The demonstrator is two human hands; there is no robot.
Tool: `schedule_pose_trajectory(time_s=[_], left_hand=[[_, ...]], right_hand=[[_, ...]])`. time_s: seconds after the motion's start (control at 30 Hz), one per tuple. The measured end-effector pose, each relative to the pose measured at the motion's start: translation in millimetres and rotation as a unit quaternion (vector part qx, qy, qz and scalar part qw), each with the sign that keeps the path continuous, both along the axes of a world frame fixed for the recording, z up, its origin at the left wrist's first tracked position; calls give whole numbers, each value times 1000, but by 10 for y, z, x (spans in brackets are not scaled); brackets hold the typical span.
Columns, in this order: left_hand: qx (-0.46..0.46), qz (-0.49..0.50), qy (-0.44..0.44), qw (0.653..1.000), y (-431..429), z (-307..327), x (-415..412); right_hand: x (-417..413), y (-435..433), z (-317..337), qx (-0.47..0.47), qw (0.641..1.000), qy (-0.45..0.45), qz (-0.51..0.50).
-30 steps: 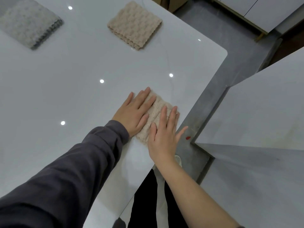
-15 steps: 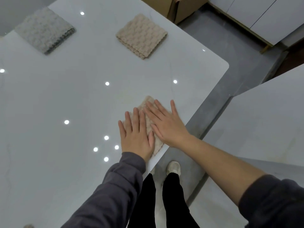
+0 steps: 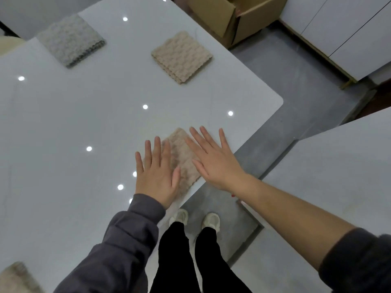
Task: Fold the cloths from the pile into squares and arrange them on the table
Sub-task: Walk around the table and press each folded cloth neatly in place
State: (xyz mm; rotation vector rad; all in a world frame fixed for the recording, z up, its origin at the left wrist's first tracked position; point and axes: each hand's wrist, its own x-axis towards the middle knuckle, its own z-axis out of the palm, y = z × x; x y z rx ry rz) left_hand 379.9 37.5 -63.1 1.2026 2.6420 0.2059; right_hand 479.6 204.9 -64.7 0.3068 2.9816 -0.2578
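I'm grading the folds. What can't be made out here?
- Head view, near cloth: the left hand and right hand cover its sides, so its squareness is unclear.
- Head view, corner cloth: cut off by the bottom-left frame edge and blurred; folded or not, cannot tell.
- Head view, cardboard box: cut off by the top edge; contents unseen.

Domestic interior, likely a home dining or kitchen area: glossy white table (image 3: 88, 115) reflecting ceiling spotlights, grey tiled floor (image 3: 285, 81), white cabinets (image 3: 347, 32) on wooden base, open cardboard box (image 3: 230, 20).
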Motion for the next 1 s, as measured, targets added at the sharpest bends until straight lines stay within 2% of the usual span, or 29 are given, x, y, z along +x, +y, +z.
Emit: schedule_pose_trajectory(time_s=[0.17,0.37,0.67,0.87,1.0], left_hand=[[10,9,-32,999,148,263,174],[-29,-65,-51,996,361,266,256],[-64,-67,-81,992,979,410,77],[-106,9,-72,992,1553,342,-24],[-162,110,-99,976,1981,281,-18]], right_hand=[[236,355,221,35,999,-12,36],[294,671,350,33,996,-74,42],[94,1260,462,17,995,-94,38],[-309,1951,256,18,980,-122,153],[-659,2546,132,13,960,-147,238]])
